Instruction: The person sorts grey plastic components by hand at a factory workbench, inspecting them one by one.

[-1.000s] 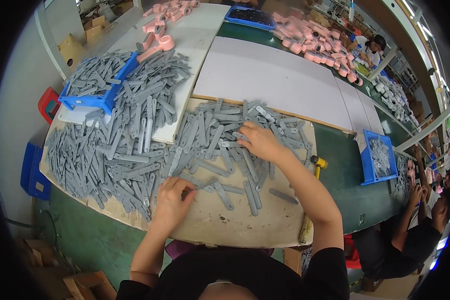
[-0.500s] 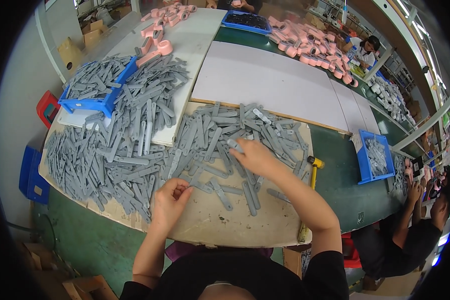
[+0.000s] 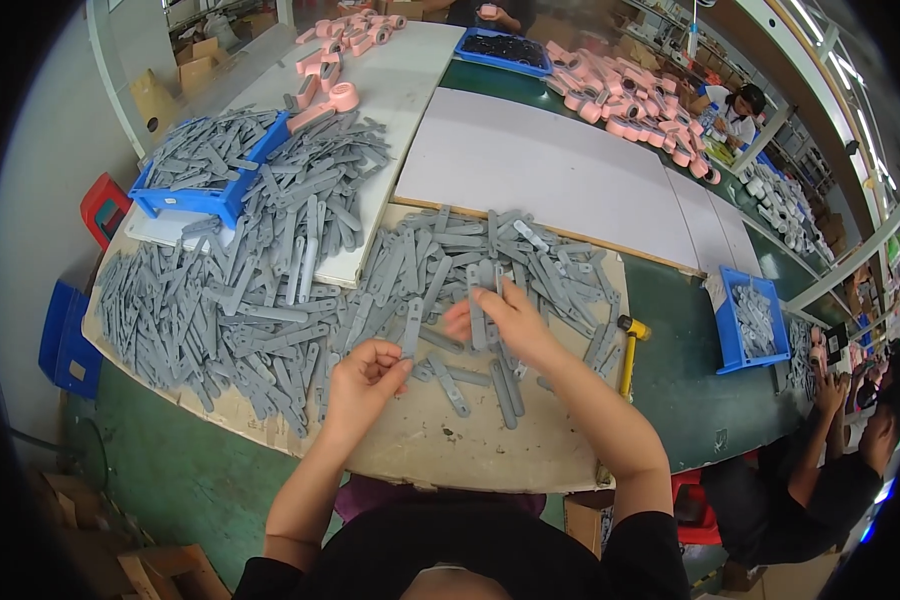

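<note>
My left hand [image 3: 368, 385] is closed, pinching the lower end of a flat grey plastic strip [image 3: 412, 326] between thumb and fingers; the strip stands almost upright. To its right, my right hand [image 3: 518, 325] grips another grey strip [image 3: 476, 300] over the edge of the pile, its fingers partly blurred. The two held strips are apart. Around both hands lies a large heap of similar grey strips [image 3: 210, 335]. A few loose strips [image 3: 448, 388] rest on the brown board [image 3: 410, 455] nearest me.
A yellow-handled hammer [image 3: 628, 365] lies at the board's right edge. Blue bins of grey parts stand at left [image 3: 195, 200] and right [image 3: 727, 325]. Pink housings [image 3: 620, 100] are piled at the far side. Co-workers sit at the far right and lower right.
My left hand has risen slightly to the right, and its strip now points upward. My right hand has shifted right and slightly down; its strip now hangs more upright. The view has shifted slightly.
</note>
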The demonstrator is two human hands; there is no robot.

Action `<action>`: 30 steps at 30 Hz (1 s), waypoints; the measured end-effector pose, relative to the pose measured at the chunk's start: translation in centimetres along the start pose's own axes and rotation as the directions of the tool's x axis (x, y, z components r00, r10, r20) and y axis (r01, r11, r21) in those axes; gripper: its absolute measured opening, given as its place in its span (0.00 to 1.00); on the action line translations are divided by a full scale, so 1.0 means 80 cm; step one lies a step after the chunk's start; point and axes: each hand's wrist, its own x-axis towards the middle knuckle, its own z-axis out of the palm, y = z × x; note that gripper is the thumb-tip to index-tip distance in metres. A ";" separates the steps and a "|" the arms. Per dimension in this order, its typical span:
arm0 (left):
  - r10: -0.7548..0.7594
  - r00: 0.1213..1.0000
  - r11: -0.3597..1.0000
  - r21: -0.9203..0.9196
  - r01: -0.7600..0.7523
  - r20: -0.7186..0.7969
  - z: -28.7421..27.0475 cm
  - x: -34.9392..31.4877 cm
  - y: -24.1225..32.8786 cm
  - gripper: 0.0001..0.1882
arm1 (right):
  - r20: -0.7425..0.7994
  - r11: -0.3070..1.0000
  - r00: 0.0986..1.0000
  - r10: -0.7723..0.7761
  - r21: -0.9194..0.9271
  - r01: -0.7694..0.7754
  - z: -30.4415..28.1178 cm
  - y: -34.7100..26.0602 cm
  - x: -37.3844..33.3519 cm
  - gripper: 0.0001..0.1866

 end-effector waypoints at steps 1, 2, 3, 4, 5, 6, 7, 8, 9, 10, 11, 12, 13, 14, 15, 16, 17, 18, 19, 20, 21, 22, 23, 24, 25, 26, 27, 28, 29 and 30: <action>-0.001 0.999 1.000 0.008 0.000 0.037 0.003 0.006 -0.003 0.07 | -0.004 1.000 1.000 0.000 0.001 0.000 0.009 -0.003 -0.003 0.13; -0.003 0.997 1.000 0.017 0.002 0.071 0.006 0.009 -0.003 0.07 | 0.041 0.992 0.997 0.069 0.100 -0.073 0.018 -0.006 -0.008 0.14; -0.007 0.997 1.000 0.018 0.006 0.073 0.010 0.014 0.000 0.07 | 0.093 0.970 0.987 0.132 0.194 -0.148 0.025 -0.007 -0.011 0.15; -0.009 0.995 0.999 0.052 0.004 0.099 0.014 0.021 0.003 0.07 | 0.121 0.923 0.969 0.216 0.299 -0.243 0.023 -0.001 -0.005 0.14; -0.012 0.992 0.997 0.083 0.002 0.125 0.019 0.028 0.006 0.08 | 0.116 0.921 0.969 0.219 0.302 -0.245 0.019 -0.001 -0.003 0.14; -0.018 0.991 0.996 0.084 0.007 0.130 0.022 0.033 0.007 0.08 | 0.135 0.961 0.968 0.210 0.152 -0.230 0.014 -0.002 -0.002 0.14; 0.019 0.986 0.991 0.124 -0.040 0.167 0.026 0.038 0.009 0.09 | 0.155 0.978 0.966 0.205 -0.001 -0.207 0.008 -0.003 -0.002 0.14; 0.054 0.977 0.983 0.163 -0.089 0.208 0.029 0.045 0.010 0.10 | 0.134 0.984 0.975 0.177 -0.006 -0.178 -0.001 -0.001 -0.001 0.13; 0.100 0.959 0.908 0.369 -0.196 0.264 0.029 0.045 0.026 0.16 | 0.043 0.993 0.992 0.121 0.008 -0.121 -0.007 -0.004 -0.003 0.14; 0.093 0.958 0.909 0.370 -0.193 0.273 0.027 0.046 0.033 0.16 | -0.049 0.998 0.997 0.064 0.017 -0.063 -0.013 -0.009 -0.009 0.14; 0.278 0.882 0.708 0.539 -0.456 0.382 0.020 0.044 0.037 0.18 | -0.163 1.000 0.986 0.031 0.006 -0.030 -0.011 -0.026 -0.022 0.15; 0.408 0.743 0.408 0.622 -0.669 0.531 0.016 0.046 0.038 0.20 | -0.112 0.999 0.993 0.032 -0.015 -0.034 -0.030 -0.027 -0.026 0.16; 0.405 0.738 0.410 0.615 -0.674 0.540 0.012 0.047 0.035 0.20 | -0.062 0.999 0.997 0.035 -0.037 -0.038 -0.052 -0.029 -0.034 0.16; 0.351 0.711 0.393 0.593 -0.703 0.610 0.006 0.047 0.030 0.21 | 0.031 0.987 0.995 0.091 -0.138 -0.086 -0.067 -0.037 -0.045 0.14; 0.293 0.679 0.382 0.569 -0.728 0.673 0.003 0.045 0.026 0.22 | 0.027 0.987 0.995 0.094 -0.133 -0.089 -0.076 -0.036 -0.055 0.14; 0.291 0.647 0.312 0.569 -0.761 0.705 0.002 0.044 0.023 0.20 | 0.004 0.933 0.988 0.151 -0.332 -0.141 -0.083 -0.032 -0.067 0.15; 0.288 0.643 0.319 0.562 -0.763 0.710 0.004 0.044 0.019 0.20 | -0.037 0.835 0.978 0.204 -0.516 -0.194 -0.086 -0.025 -0.080 0.16; 0.268 0.655 0.316 0.578 -0.753 0.707 0.006 0.043 0.018 0.18 | 0.015 0.643 0.998 0.069 -0.765 -0.033 -0.087 -0.010 -0.088 0.17; 0.248 0.667 0.312 0.594 -0.741 0.702 0.008 0.043 0.018 0.15 | 0.107 0.364 0.993 -0.041 -0.924 0.115 -0.085 0.007 -0.097 0.18; 0.244 0.667 0.311 0.595 -0.741 0.704 0.007 0.042 0.016 0.15 | 0.077 0.157 0.996 -0.034 -0.984 0.081 -0.068 0.015 -0.109 0.22; 0.274 0.664 0.272 0.606 -0.748 0.696 0.007 0.044 0.014 0.14 | 0.069 0.158 0.997 -0.033 -0.985 0.073 -0.055 0.016 -0.114 0.22; 0.305 0.659 0.232 0.617 -0.752 0.688 0.008 0.045 0.011 0.12 | 0.021 0.129 1.000 0.007 -0.991 0.019 -0.043 0.016 -0.116 0.26; 0.305 0.653 0.232 0.612 -0.757 0.693 0.009 0.046 0.009 0.12 | -0.029 0.098 0.999 0.044 -0.995 -0.033 -0.034 0.017 -0.118 0.30; 0.315 0.660 0.226 0.622 -0.750 0.682 0.011 0.047 0.007 0.12 | -0.044 0.130 0.999 -0.021 -0.991 -0.041 -0.032 0.024 -0.116 0.30; 0.325 0.667 0.221 0.632 -0.742 0.670 0.013 0.047 0.005 0.11 | -0.050 0.132 0.998 -0.023 -0.990 -0.046 -0.031 0.028 -0.113 0.30; 0.324 0.665 0.219 0.631 -0.745 0.673 0.013 0.049 0.005 0.11 | -0.058 0.162 0.998 -0.024 -0.985 -0.054 -0.031 0.031 -0.108 0.28; 0.310 0.655 0.198 0.627 -0.753 0.689 0.013 0.051 0.004 0.11 | -0.067 0.193 0.997 -0.024 -0.979 -0.061 -0.033 0.031 -0.105 0.25; 0.296 0.646 0.178 0.624 -0.761 0.704 0.012 0.053 0.003 0.11 | -0.069 0.197 0.997 -0.025 -0.978 -0.063 -0.035 0.028 -0.101 0.25; 0.297 0.639 0.173 0.619 -0.766 0.709 0.012 0.055 0.005 0.11 | -0.043 0.216 0.999 -0.006 -0.976 -0.040 -0.037 0.020 -0.098 0.22; 0.292 0.608 0.143 0.595 -0.791 0.739 0.011 0.057 0.007 0.11 | -0.016 0.235 1.000 0.013 -0.972 -0.019 -0.039 0.014 -0.095 0.19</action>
